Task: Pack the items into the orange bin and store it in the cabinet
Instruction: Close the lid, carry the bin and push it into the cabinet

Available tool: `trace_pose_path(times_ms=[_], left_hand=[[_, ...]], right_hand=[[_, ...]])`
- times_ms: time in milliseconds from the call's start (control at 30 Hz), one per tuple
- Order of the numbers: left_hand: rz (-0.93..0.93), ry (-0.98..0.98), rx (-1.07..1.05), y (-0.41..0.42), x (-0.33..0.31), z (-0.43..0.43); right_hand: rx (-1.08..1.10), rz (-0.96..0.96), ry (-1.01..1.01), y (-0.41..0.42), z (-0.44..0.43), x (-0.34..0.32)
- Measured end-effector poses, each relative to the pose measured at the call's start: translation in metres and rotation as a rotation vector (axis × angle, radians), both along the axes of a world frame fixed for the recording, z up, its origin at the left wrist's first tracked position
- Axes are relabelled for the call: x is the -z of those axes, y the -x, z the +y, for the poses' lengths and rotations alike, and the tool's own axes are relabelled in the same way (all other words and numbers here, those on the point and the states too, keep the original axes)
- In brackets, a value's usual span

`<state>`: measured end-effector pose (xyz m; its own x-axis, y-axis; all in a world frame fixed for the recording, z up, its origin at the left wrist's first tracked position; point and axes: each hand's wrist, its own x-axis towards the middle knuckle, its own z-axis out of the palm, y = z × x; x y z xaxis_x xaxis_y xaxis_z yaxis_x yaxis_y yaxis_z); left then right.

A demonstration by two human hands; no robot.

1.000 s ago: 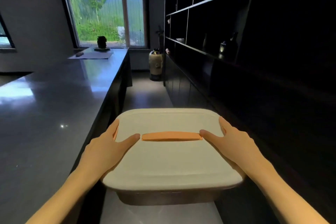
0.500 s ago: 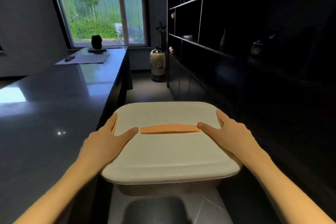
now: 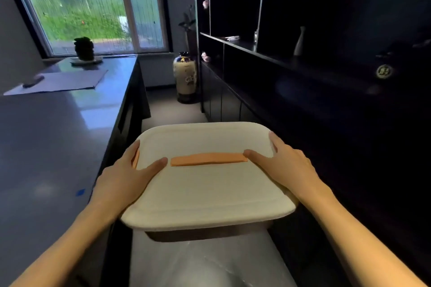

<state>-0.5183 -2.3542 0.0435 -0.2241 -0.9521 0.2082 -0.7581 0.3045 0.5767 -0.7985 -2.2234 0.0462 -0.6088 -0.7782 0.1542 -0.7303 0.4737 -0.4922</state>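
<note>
- Bin (image 3: 205, 233) with cream lid (image 3: 207, 184), lower middle of the frame, carried in the aisle between counter (image 3: 53, 137) and dark cabinet (image 3: 326, 81)
- Left hand (image 3: 126, 177) grips its left edge, thumb spread over the lid
- Right hand (image 3: 286, 165) grips its right edge likewise, thumb touching the orange handle (image 3: 208, 159)

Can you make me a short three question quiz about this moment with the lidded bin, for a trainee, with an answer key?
1. True or false: the cream lid is on the bin.
2. Which hands hold the bin? A) left only B) right only C) both
3. Fill in: the orange strip on the lid lies between the two ____.

Key
1. True; the lid covers the bin.
2. C; the left hand and right hand grip opposite sides, with the counter to the left and dark shelving to the right.
3. Thumbs.
</note>
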Motion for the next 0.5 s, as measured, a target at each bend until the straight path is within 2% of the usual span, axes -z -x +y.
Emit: trace_pose_path(times_ms=[367, 500], left_hand=[[-0.003, -0.043, 0.208, 0.092, 0.026, -0.279], [-0.039, 0.017, 0.302, 0.132, 0.024, -0.378]], right_hand=[[0.21, -0.065, 0.009, 0.056, -0.217, 0.027], [0.311, -0.075, 0.039, 0.075, -0.29, 0.031]])
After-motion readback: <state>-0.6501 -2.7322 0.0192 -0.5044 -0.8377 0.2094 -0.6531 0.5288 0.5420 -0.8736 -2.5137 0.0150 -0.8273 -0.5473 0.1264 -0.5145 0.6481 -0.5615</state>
